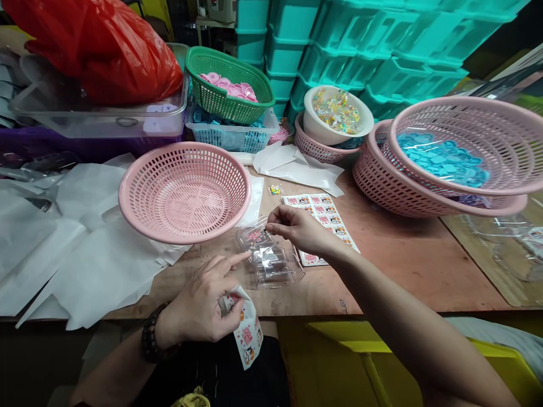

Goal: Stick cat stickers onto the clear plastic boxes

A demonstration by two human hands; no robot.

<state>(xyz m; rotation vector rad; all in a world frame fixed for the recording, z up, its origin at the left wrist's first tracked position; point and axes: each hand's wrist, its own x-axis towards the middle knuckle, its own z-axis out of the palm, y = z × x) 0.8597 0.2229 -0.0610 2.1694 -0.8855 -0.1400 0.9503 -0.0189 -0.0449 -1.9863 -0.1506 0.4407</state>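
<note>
A small clear plastic box lies on the wooden table near its front edge. My right hand pinches something small over the box's open lid, which shows a pink sticker. My left hand points its index finger at the box while its other fingers clutch a crumpled sticker sheet with pink and cartoon prints. A flat sticker sheet lies on the table under my right wrist.
An empty pink basket sits on white paper sheets at the left. Stacked pink baskets hold blue pieces at the right. Behind are a white bowl of wrapped candies, a green basket, a red bag and teal crates.
</note>
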